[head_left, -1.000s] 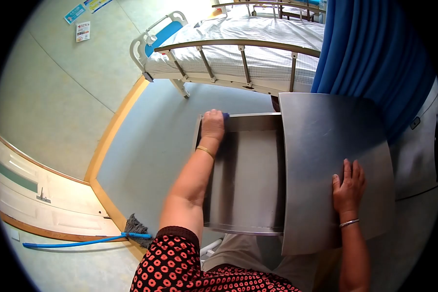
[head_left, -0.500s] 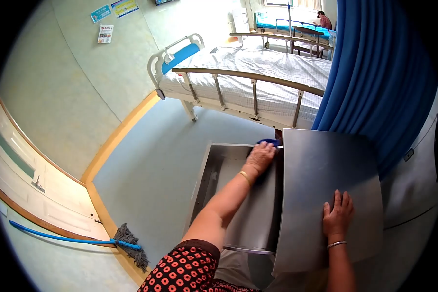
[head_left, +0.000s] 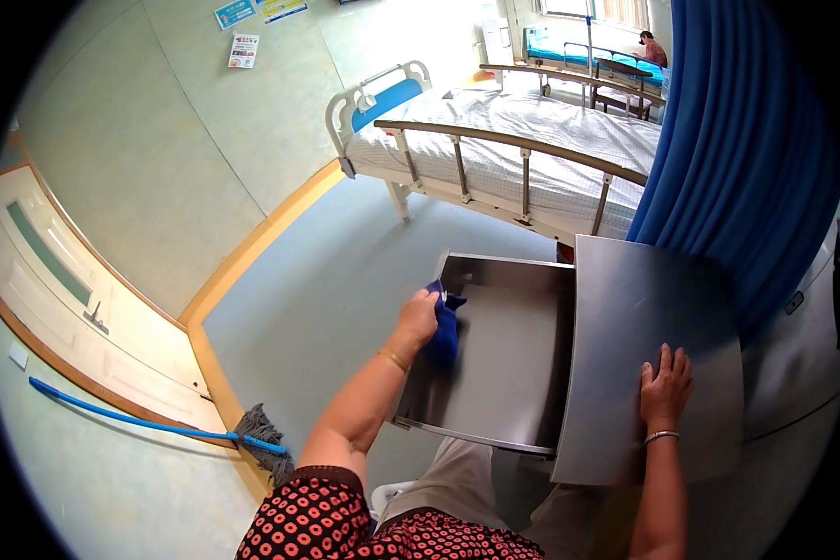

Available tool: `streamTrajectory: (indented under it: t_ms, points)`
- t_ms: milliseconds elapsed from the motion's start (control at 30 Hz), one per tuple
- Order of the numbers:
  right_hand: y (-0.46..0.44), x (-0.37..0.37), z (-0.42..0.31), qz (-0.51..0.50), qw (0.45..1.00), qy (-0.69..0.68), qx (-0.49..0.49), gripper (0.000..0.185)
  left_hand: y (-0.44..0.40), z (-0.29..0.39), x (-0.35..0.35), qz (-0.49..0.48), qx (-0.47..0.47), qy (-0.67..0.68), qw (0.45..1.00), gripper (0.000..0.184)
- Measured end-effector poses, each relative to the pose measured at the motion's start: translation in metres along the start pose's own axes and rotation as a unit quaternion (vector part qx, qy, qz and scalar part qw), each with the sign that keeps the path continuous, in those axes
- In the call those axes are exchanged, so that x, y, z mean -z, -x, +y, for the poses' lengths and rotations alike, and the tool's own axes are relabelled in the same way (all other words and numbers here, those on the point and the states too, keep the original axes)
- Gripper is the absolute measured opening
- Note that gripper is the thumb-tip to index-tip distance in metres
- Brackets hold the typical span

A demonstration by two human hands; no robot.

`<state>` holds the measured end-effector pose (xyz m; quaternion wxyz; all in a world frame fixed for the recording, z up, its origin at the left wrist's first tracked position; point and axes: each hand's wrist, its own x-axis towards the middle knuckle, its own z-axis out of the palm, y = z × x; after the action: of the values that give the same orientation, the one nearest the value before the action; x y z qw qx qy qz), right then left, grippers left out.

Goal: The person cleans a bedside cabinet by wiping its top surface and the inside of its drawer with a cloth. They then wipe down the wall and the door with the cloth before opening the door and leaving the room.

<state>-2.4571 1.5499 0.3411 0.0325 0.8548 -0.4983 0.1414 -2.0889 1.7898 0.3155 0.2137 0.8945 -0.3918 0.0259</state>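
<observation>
drawer [head_left: 513, 359], l hand [head_left: 418, 317] pinching blue cloth [head_left: 446, 338], r hand [head_left: 665, 387] spread on metal top [head_left: 625, 308], poster [head_left: 244, 51] txt unreadable

1. The wall [head_left: 177, 140] was pale green with thin dark seams; three posters [head_left: 244, 51] hung high on it.
2. Tan trim [head_left: 238, 261] edged the light blue floor [head_left: 299, 280].
3. At left, the cream door [head_left: 61, 280] had a narrow green panel and a metal handle [head_left: 95, 318].
4. The near bed [head_left: 532, 126] had a rumpled white sheet, a brown-topped side rail and a blue panel in its white headboard [head_left: 383, 100].
5. A deep blue curtain [head_left: 747, 140] hung in folds at right.
6. Beyond stood a blue-covered bed [head_left: 543, 45] and a chair [head_left: 625, 86], near a bright window [head_left: 616, 11].
</observation>
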Motion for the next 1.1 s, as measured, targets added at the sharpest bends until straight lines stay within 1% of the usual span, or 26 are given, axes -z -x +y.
streamTrajectory:
  t_ms: [133,167,200,333,400,433,500,533,567,633,700,733,800,867,967,1000,1100]
  points:
    - [0.0,-0.006,0.002,0.01,1.0,0.005,0.005,0.045,0.069,0.006,0.011,0.022,-0.007,0.012,1.0,0.036]
    - [0.0,-0.006,0.002,0.022,1.0,0.01,0.005,0.044,0.085,0.006,0.013,0.044,-0.017,0.019,0.999,0.037]
    - [0.0,-0.005,0.001,0.021,1.0,0.008,0.007,0.044,0.1,0.006,0.014,0.068,-0.027,0.026,0.997,0.037]
    - [-0.001,0.0,0.0,0.002,1.0,0.0,-0.002,0.045,0.161,0.018,0.02,0.094,-0.028,0.029,0.995,0.041]
    - [-0.001,0.0,0.0,-0.002,1.0,-0.002,-0.004,0.045,0.184,0.024,0.023,0.164,-0.043,0.091,0.981,0.042]
    - [0.0,0.0,-0.001,-0.004,1.0,0.001,-0.004,0.044,0.192,0.028,0.024,0.164,-0.042,0.09,0.982,0.042]
    - [0.0,0.004,-0.001,-0.005,1.0,0.006,-0.002,0.044,0.205,0.04,0.027,0.213,-0.047,0.114,0.969,0.045]
    - [0.0,0.007,-0.003,-0.008,1.0,0.01,-0.001,0.043,0.212,0.047,0.026,0.199,-0.063,0.112,0.972,0.046]
    - [0.0,0.008,-0.004,-0.012,1.0,0.014,-0.001,0.042,0.216,0.051,0.018,0.202,-0.116,0.105,0.967,0.044]
    - [0.001,0.006,-0.003,-0.009,1.0,0.014,-0.002,0.042,0.221,0.067,0.005,0.156,-0.203,0.083,0.963,0.038]
    - [0.001,0.007,-0.004,-0.005,1.0,0.016,-0.003,0.042,0.226,0.093,0.001,0.074,-0.26,-0.017,0.962,0.031]
    - [0.0,0.009,-0.005,-0.01,1.0,0.013,-0.006,0.043,0.227,0.106,-0.007,0.081,-0.278,-0.074,0.954,0.028]
    - [0.0,0.008,-0.003,-0.018,1.0,0.013,-0.011,0.043,0.219,0.128,-0.015,0.071,-0.287,-0.075,0.952,0.029]
    - [0.001,0.005,-0.003,0.001,1.0,0.006,-0.009,0.044,0.205,0.149,-0.015,0.054,-0.302,-0.069,0.949,0.029]
    - [-0.001,0.008,-0.003,-0.021,1.0,-0.011,-0.015,0.045,0.193,0.176,-0.04,0.045,-0.398,-0.048,0.915,0.028]
    - [-0.001,0.01,-0.004,-0.021,1.0,-0.009,-0.017,0.045,0.191,0.185,-0.046,0.045,-0.422,-0.068,0.903,0.028]
    - [0.0,0.01,-0.003,-0.029,0.999,-0.007,-0.015,0.044,0.189,0.182,-0.04,0.052,-0.441,-0.06,0.894,0.029]
